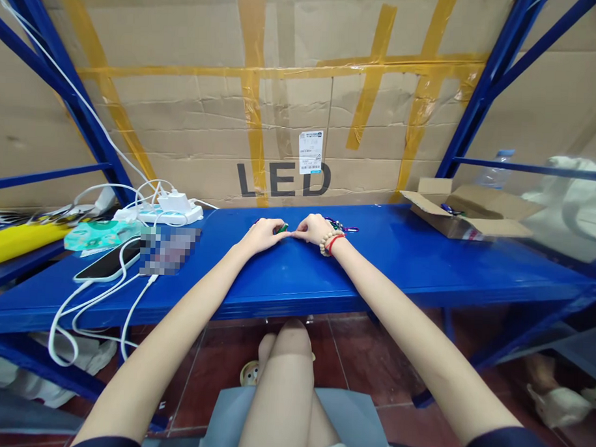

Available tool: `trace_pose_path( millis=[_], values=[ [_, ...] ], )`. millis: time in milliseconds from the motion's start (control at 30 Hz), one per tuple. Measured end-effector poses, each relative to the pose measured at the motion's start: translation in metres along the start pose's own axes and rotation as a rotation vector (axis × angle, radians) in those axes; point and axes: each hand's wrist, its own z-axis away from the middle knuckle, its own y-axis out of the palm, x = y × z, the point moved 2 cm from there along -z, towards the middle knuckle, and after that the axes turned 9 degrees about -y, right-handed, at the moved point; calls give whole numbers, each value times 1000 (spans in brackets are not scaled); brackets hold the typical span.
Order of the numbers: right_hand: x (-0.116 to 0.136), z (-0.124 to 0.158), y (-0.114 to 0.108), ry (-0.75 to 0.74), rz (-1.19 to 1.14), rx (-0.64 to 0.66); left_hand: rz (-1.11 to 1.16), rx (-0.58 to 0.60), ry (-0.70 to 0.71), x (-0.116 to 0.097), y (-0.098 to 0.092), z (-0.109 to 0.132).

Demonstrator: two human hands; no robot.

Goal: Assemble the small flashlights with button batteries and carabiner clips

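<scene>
Green between thumb and forefinger, a small piece [283, 229] sits in the left hand [263, 235] over a blue table [395, 253]. The right hand [315, 230] holds its fingertips together alongside, what they grip too small to tell. The piece looks light, stiff and possibly slippery, best pinched gently by its edges.

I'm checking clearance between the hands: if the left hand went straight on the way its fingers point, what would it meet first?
Most likely the right hand, which is directly opposite the left hand. The two look very close, perhaps touching; depth is too unclear to say which.
</scene>
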Motion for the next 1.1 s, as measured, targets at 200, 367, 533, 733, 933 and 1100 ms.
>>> trace_pose_path(
  millis=[200,367,533,733,933,1100],
  values=[
    [0,1,1,-14,-32,8,27,2,-19,1,-1,1],
    [6,6,-6,4,-20,-63,24,-1,-18,3,-1,1],
    [13,8,-14,-44,-66,-287,71,31,-21,6,2,-1],
    [13,2,-5,-202,-151,-350,51,37,-35,6,3,-3],
    [15,2,-6,-209,-162,-337,41,44,-27,5,3,-3],
    [17,2,-6,-219,-175,-347,42,49,-40,4,2,-2]
  ],
)
